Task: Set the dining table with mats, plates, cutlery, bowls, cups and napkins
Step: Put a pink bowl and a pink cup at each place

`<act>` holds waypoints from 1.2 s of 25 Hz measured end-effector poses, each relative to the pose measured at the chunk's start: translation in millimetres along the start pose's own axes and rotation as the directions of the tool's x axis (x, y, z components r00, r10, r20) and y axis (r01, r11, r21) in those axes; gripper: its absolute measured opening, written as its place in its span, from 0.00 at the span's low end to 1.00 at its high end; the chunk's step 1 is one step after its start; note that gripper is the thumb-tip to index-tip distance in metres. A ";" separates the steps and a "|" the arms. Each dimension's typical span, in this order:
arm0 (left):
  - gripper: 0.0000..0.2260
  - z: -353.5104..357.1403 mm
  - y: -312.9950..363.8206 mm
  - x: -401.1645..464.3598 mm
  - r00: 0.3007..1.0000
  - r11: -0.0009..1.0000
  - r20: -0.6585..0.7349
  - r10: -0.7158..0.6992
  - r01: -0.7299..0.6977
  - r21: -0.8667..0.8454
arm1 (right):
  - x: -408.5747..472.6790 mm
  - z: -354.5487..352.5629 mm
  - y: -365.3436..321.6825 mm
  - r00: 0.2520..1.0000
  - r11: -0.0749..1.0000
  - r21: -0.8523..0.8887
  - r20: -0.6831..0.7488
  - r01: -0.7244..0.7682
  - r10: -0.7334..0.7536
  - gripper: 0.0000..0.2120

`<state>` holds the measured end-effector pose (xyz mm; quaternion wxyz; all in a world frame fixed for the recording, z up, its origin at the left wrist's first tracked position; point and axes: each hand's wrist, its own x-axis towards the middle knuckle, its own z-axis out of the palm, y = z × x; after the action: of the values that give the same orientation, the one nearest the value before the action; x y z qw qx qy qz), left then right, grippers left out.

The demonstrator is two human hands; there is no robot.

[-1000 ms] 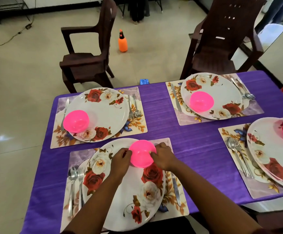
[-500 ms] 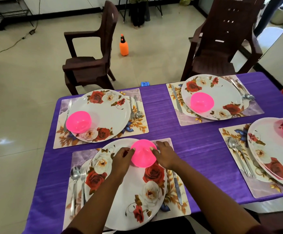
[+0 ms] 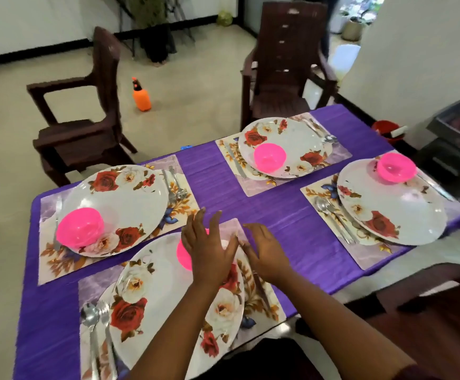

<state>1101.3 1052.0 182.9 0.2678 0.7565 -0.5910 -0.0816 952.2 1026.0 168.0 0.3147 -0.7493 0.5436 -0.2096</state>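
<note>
Both hands hang above the near place setting with nothing in them: the left hand [image 3: 209, 250] has its fingers straight and spread, its back turned to the camera, and the right hand [image 3: 265, 255] just beside it is relaxed, fingers loosely extended toward the left. Behind the left hand, mostly hidden by it, a bright pink plastic bowl [image 3: 184, 256] sits on the far part of the near white round plate with red and cream roses [image 3: 152, 292]; whether the fingers touch the bowl cannot be told. That plate rests on a floral placemat [image 3: 261, 303], with a steel spoon and fork [image 3: 97, 325] lying at its left and a knife [image 3: 260, 287] at its right. To the far left, a second rose plate [image 3: 130, 198] carries a pink bowl [image 3: 80, 227] on its near left part, with cutlery on both sides. At the far right, a third plate [image 3: 300, 144] holds a pink bowl [image 3: 270, 157] near its middle, and at the right edge a fourth plate [image 3: 398, 207] bears a pink bowl [image 3: 396, 167] on its far rim. All four settings lie on the bench covered with a purple cloth [image 3: 272, 204]. On the floor beyond stand two dark brown plastic chairs [image 3: 86, 119] and an orange spray bottle [image 3: 141, 97].
</note>
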 end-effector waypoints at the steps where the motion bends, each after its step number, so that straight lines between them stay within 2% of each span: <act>1: 0.27 7.5 14.4 0.6 0.997 0.997 0.014 0.076 -0.076 -0.010 | -10.0 -10.0 10.9 0.998 0.997 -0.077 -0.058 0.001 -0.005 0.24; 4: 0.28 34.4 55.4 -13.5 0.967 0.971 0.090 0.238 -0.234 -0.047 | -48.7 -41.5 46.3 0.974 0.956 -0.263 -0.216 -0.130 0.073 0.26; 7: 0.31 57.8 96.0 -30.4 0.905 0.921 0.171 0.390 -0.386 -0.058 | -95.4 -75.7 78.4 0.906 0.878 -0.355 -0.387 -0.320 0.173 0.25; 11: 0.33 78.5 165.5 -64.2 0.783 0.814 0.239 0.574 -0.576 -0.069 | -176.5 -120.3 117.5 0.771 0.733 -0.371 -0.549 -0.570 0.322 0.24; 15: 0.34 90.6 230.8 -125.8 0.685 0.748 0.321 0.654 -0.648 -0.143 | -266.9 -148.2 137.1 0.638 0.604 -0.321 -0.636 -0.730 0.434 0.24; 19: 0.33 99.4 280.6 -222.9 0.515 0.628 0.423 0.746 -0.756 -0.186 | -378.1 -173.7 159.0 0.547 0.483 -0.301 -0.650 -0.822 0.527 0.26; 25: 0.35 122.3 347.9 -367.8 0.283 0.464 0.490 0.825 -0.834 -0.300 | -546.2 -193.1 193.2 0.396 0.336 -0.231 -0.695 -0.913 0.600 0.25; 30: 0.35 128.9 411.7 -462.0 0.046 0.285 0.533 0.845 -0.882 -0.375 | -669.3 -201.9 206.1 0.224 0.200 -0.119 -0.708 -0.973 0.670 0.25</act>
<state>561.3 1380.5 191.6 0.0171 0.1727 -0.9740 -0.1454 464.1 1567.0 186.8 -0.0111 -0.2735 0.9616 -0.0176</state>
